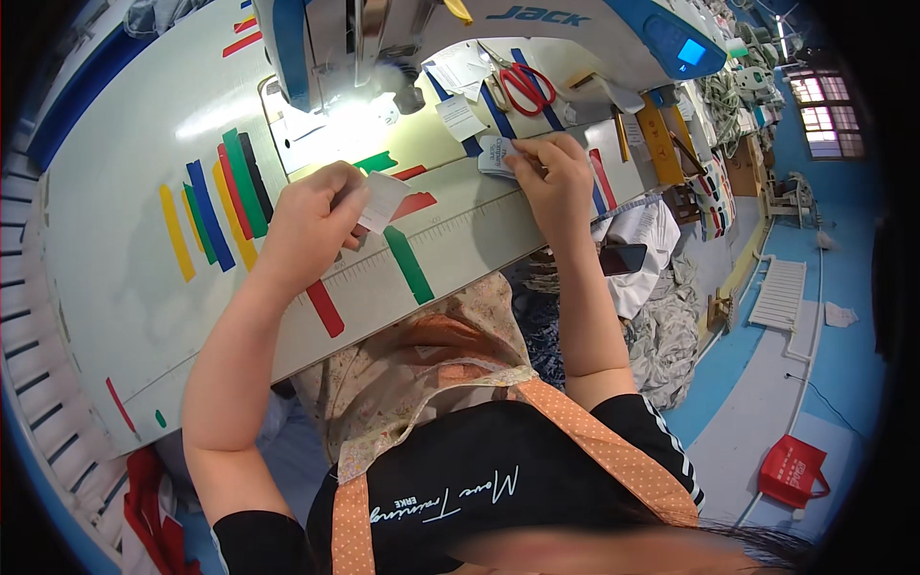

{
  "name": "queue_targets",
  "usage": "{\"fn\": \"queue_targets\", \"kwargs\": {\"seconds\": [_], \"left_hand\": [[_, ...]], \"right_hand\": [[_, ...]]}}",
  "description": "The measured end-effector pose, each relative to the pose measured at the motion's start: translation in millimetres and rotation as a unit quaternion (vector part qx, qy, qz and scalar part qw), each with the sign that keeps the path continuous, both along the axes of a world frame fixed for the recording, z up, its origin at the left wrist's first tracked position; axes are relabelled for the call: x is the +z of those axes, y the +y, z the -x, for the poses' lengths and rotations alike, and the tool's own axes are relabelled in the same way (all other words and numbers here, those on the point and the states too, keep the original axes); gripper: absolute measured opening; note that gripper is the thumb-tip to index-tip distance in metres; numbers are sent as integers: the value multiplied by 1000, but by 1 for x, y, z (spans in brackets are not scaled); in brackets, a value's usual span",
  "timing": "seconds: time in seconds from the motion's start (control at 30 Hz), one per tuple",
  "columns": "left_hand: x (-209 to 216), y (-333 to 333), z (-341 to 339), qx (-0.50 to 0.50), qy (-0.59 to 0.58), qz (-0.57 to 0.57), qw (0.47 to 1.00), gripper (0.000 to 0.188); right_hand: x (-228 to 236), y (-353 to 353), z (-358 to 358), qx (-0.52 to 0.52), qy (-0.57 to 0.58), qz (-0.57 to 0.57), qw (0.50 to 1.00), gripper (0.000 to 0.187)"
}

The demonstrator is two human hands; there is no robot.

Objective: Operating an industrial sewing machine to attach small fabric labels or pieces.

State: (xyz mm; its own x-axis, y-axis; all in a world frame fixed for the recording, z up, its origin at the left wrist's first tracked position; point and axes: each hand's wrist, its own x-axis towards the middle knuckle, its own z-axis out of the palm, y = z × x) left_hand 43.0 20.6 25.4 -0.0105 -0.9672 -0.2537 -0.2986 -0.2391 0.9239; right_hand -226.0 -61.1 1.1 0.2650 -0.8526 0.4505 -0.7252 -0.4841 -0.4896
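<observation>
Over the sewing table [105, 316], my left hand [321, 216] pinches a small white label [385, 199] between thumb and fingers, in front of the lit needle area. To the right, my right hand [556, 177] has its fingers closed on a small stack of white printed labels [495, 156]. Just beyond that hand, another white label [460, 119] lies on the table beside a pair of red-handled scissors [527, 90]. The sewing machine [450, 43] stands directly beyond both hands.
Coloured tape strips [246, 184] are stuck on the table left of my hands, with a green strip [410, 265] near its front edge. A phone [623, 259] rests on white cloth at the right. A red bag [794, 471] stands on the floor.
</observation>
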Motion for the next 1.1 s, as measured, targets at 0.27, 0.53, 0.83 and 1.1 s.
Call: {"fn": "queue_targets", "kwargs": {"seconds": [0.27, 0.53, 0.83, 1.1], "left_hand": [[-6, -1, -2, 0, -1, 14, 1000, 22], [-8, 0, -2, -8, -13, 33, 999, 25], [-7, 1, -2, -14, -7, 41, 999, 23], [-10, -1, -2, -10, -6, 44, 999, 21]], "right_hand": [[-4, -2, -3, 10, -4, 16, 1000, 10], [-1, -3, -2, 19, 12, 1, 1000, 10], [-7, 0, -2, 14, 31, 52, 998, 8], [-1, -8, 0, 31, 36, 31, 998, 8]]}}
